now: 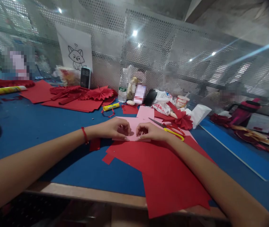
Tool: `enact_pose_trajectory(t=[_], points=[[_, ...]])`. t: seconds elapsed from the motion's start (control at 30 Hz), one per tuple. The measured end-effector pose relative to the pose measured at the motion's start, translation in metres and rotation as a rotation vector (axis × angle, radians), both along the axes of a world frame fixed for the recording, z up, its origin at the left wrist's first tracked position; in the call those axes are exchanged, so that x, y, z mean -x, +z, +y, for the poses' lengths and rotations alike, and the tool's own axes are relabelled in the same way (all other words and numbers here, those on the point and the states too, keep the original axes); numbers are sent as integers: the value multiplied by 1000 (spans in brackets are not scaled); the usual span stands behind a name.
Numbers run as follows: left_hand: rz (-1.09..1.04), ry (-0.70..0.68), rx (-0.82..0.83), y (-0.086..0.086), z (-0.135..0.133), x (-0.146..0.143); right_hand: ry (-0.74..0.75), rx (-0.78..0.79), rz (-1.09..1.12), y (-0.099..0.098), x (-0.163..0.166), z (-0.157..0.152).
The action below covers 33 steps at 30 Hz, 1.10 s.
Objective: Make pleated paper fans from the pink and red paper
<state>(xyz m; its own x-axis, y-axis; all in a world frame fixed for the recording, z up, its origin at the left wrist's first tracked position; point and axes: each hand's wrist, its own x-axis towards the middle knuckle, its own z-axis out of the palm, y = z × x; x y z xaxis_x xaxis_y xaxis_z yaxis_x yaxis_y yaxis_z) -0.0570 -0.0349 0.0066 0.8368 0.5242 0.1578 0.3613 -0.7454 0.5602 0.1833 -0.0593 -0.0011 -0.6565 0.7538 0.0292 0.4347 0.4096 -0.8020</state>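
My left hand (110, 127) has its fingers curled, with thumb and fingertips closed at the near edge of a sheet of pink paper (132, 124). Close beside it, my right hand (153, 131) pinches the same edge in the same way. A small gap separates the two sets of fingertips. Beneath the near edge of the pink sheet spread large sheets of red paper (170, 176). Scissors with red and yellow handles (174, 134) lie just beyond my right wrist, their blades pointing left. A strip of red paper (95, 144) lies under my left wrist.
Across the blue table (54, 132) are a yellow glue stick (111, 107), folded red paper fans (98, 93), a water bottle (123, 86) and a small black clock (85, 77). At right stand a paper cup (182, 101) and a pink bottle (244, 110). A perforated metal screen (148, 41) rises behind.
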Motion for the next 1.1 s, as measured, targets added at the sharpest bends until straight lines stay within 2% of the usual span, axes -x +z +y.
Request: enact_pose_trajectory(t=[0.13,0.23,0.37,0.53,0.77,1.1], points=[[90,36,-3,2,-3,-1,22,39,-43,2,-1,0],[132,-15,-11,4,-7,-2,94,23,-148,6,-2,0],[132,-100,66,6,-7,-4,206,-17,-236,11,-4,0],[82,-76,92,4,2,-2,176,75,-139,8,-6,3],[49,-5,196,8,-3,-5,95,40,-115,4,-6,5],[81,-43,290,3,3,-6,201,74,-138,5,-9,7]])
